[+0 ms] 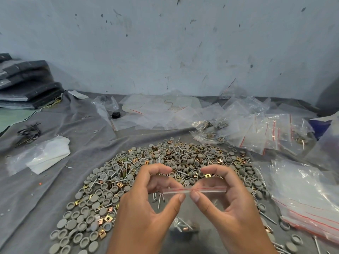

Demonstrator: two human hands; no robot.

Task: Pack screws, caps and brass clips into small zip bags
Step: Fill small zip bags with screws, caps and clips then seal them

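A small clear zip bag (pixel 185 213) with a red line along its top hangs between both hands, above the front of the pile. My left hand (pixel 146 213) pinches the zip strip at its left part, thumb in front. My right hand (pixel 223 208) pinches the strip just right of the middle. Screws and a brass clip lie in the bag's bottom. A broad pile (pixel 161 173) of grey round caps, silver screws and brass clips spreads over the grey cloth (pixel 95 143) behind and beside the hands.
Filled zip bags (pixel 214 131) lie at the right rear. A stack of empty red-lined bags (pixel 308 202) sits at the right. Loose clear bags (pixel 161 112) lie by the wall. White packet (pixel 45 158) at left, black wire ties (pixel 29 133), dark stacked items (pixel 27 85) far left.
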